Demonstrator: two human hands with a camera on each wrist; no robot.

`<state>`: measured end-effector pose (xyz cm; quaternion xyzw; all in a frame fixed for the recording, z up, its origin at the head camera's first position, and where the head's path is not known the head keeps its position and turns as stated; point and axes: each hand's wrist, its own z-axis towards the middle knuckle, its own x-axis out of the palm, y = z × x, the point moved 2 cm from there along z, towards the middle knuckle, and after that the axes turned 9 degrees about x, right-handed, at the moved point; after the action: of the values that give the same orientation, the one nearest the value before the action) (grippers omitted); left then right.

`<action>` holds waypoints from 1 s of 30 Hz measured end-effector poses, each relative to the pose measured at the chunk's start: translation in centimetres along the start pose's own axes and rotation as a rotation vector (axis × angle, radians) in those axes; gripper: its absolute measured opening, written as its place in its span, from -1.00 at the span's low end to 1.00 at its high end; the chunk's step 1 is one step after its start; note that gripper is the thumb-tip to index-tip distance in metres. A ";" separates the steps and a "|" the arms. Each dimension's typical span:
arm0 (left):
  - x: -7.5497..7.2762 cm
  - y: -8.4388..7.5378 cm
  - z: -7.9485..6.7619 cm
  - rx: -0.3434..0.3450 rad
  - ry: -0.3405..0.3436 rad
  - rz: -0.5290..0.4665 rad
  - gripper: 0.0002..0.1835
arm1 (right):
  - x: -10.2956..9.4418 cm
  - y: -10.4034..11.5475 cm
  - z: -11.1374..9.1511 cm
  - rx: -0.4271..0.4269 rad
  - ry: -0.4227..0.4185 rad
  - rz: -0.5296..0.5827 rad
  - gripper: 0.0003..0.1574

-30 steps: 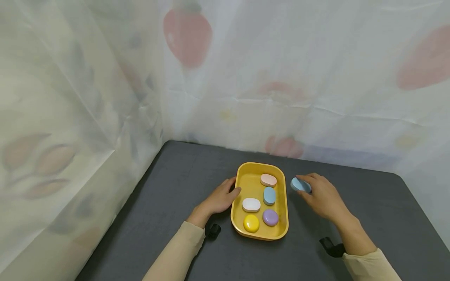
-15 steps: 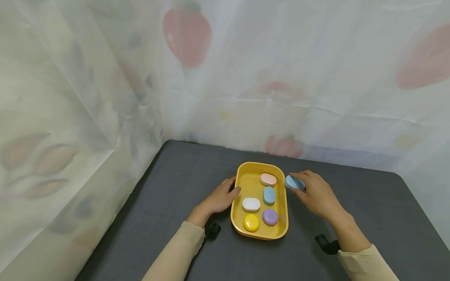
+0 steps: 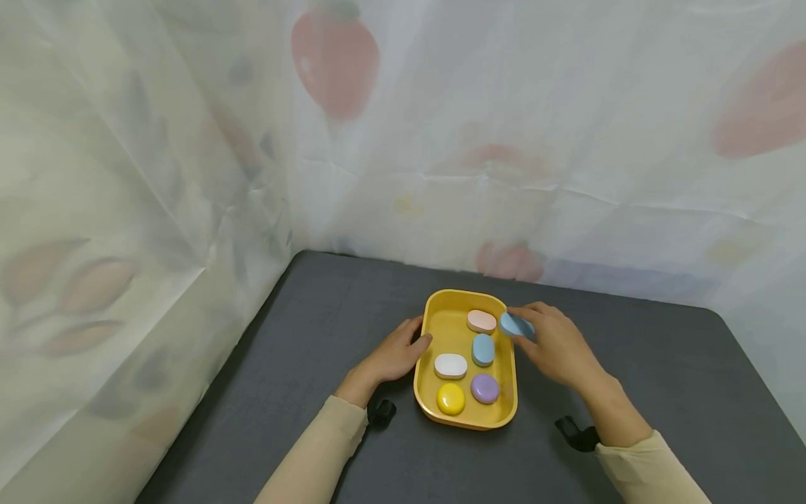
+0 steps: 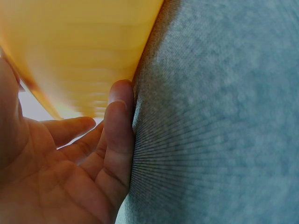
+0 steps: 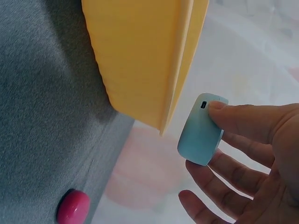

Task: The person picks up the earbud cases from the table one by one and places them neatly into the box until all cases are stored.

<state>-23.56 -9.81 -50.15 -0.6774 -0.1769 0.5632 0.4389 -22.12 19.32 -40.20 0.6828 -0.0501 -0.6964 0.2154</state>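
The yellow tray (image 3: 434, 332) lies on the table. My left hand (image 3: 393, 355) holds its left side, thumb at the rim; in the left wrist view the fingers (image 4: 119, 128) lie against the outer wall. My right hand (image 3: 557, 344) pinches a light blue oblong case (image 3: 516, 327) with rounded ends and a small dark slot, thumb (image 5: 243, 116) on one face. In the head view it overlaps the tray's right rim. Inside the tray sit a pink oblong (image 3: 481, 322), another blue oblong (image 3: 483, 350), a white oblong (image 3: 450, 366), a yellow round piece (image 3: 450, 399) and a purple one (image 3: 485, 388).
A dark grey cloth-covered table (image 3: 352, 301) supports the tray. Behind and to the left hang pale curtains (image 3: 567, 105) printed with fruit. A shiny magenta rounded object (image 5: 73, 207) lies on the table in the right wrist view. Black wrist straps (image 3: 576, 434) are worn on both arms.
My right hand has moved left with the blue case, from beside the tray to over its right rim. The left hand and the tray have stayed put.
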 end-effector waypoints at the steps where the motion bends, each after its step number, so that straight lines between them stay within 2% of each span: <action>1: 0.0 0.0 0.0 0.000 0.000 -0.002 -0.31 | 0.0 0.1 0.0 -0.005 0.002 -0.002 -0.37; 10: 0.0 0.0 -0.1 -0.001 0.000 -0.004 -0.32 | 0.7 0.9 0.2 -0.052 0.014 -0.006 -0.36; 19: 0.0 0.0 0.0 -0.006 0.002 -0.003 -0.32 | 1.4 1.3 0.5 -0.155 0.002 0.024 -0.40; 30: 0.0 -0.1 -0.1 -0.007 0.004 -0.007 -0.32 | 2.5 1.8 0.8 -0.237 0.013 0.018 -0.37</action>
<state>-23.45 -9.80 -50.11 -0.6795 -0.1803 0.5596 0.4389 -22.44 16.59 -41.85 0.6565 0.0280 -0.6910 0.3013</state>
